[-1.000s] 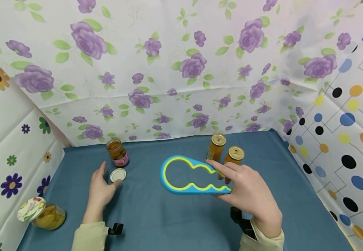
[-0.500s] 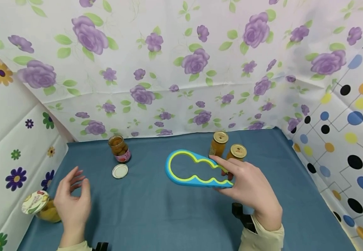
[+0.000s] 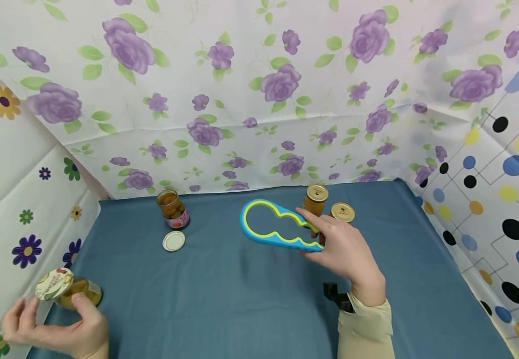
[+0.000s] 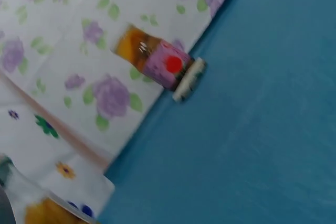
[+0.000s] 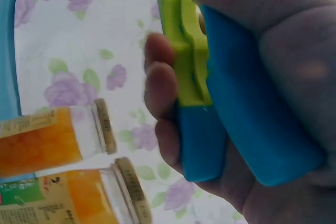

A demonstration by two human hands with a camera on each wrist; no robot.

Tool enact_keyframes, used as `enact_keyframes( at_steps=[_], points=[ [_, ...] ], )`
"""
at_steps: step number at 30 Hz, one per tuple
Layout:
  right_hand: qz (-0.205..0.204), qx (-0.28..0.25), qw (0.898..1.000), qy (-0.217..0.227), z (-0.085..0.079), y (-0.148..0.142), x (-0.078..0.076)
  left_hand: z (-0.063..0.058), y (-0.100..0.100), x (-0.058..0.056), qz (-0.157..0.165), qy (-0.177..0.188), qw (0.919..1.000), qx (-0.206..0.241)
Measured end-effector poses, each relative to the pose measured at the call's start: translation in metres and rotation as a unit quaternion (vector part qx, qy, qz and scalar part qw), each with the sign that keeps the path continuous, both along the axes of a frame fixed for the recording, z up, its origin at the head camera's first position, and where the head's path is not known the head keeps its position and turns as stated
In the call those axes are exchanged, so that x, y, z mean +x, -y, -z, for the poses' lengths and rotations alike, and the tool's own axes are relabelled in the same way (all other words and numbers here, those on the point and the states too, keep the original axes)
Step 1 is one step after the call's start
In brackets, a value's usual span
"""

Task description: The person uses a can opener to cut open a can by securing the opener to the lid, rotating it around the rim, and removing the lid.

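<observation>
My right hand (image 3: pixel 345 247) grips the handle end of a blue and lime-green jar opener (image 3: pixel 266 242), holding it above the table with its looped end pointing left. In the right wrist view, fingers wrap around the jar opener (image 5: pixel 202 142). At lower left, my left hand (image 3: pixel 68 331) is beside a jar of yellow fruit (image 3: pixel 82 292) with a patterned lid (image 3: pixel 55 283). Its thumb and fingers are spread on the jar's near side; whether they touch it cannot be told. The left wrist view shows only part of this jar (image 4: pixel 50 212).
An uncovered jar of brown fruit (image 3: pixel 171 209) stands at the back left, a white lid (image 3: pixel 173 241) lying before it. Two gold-lidded jars, one farther back (image 3: pixel 317 197) and one nearer (image 3: pixel 342 212), stand behind my right hand. Patterned cloth walls (image 3: pixel 250 122) surround the blue tabletop (image 3: pixel 223 299).
My left hand has gone from beside the white lid leftward and down to the yellow fruit jar. The right hand keeps its grip on the jar opener, which has shifted little.
</observation>
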State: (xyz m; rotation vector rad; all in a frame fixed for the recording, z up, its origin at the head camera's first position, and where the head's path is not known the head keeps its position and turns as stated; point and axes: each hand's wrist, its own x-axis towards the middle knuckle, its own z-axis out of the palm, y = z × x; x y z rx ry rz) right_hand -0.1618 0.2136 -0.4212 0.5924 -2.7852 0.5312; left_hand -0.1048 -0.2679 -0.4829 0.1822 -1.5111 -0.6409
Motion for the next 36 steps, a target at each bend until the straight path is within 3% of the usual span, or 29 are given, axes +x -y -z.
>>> enact_keyframes(
  at_steps=[3, 5, 9, 14, 16, 20, 23, 27, 36],
  points=[
    [0.01, -0.009, 1.0, -0.015, 0.002, 0.001, -0.003, 0.013, 0.006, 0.002, 0.009, 0.061, 0.9975, 0.033],
    [0.007, -0.013, 1.0, -0.021, 0.003, 0.003, -0.004, 0.021, 0.009, 0.001, 0.032, 0.098, 0.9917, 0.076],
    [-0.013, -0.012, 1.0, -0.024, 0.002, 0.004, -0.005, 0.033, 0.016, -0.008, 0.094, 0.135, 0.9702, 0.179],
    [-0.013, 0.0, 1.0, -0.026, 0.001, 0.001, -0.002, 0.045, 0.032, -0.019, 0.128, 0.171, 0.9309, 0.296],
    [-0.009, 0.002, 1.0, -0.026, 0.0, 0.0, -0.001, 0.05, 0.04, -0.023, 0.128, 0.187, 0.9101, 0.347],
    [-0.011, 0.0, 1.0, -0.024, 0.0, -0.004, 0.0, 0.057, 0.054, -0.027, 0.107, 0.252, 0.8633, 0.424],
    [-0.01, -0.002, 1.0, -0.028, -0.001, -0.008, 0.0, 0.057, 0.06, -0.028, 0.089, 0.315, 0.8375, 0.437],
    [-0.003, -0.009, 0.999, -0.035, -0.001, -0.013, 0.001, 0.058, 0.061, -0.029, 0.089, 0.336, 0.8308, 0.434],
    [0.01, -0.021, 0.999, -0.035, 0.001, -0.02, 0.003, 0.055, 0.064, -0.028, 0.111, 0.336, 0.8162, 0.456]
  ],
)
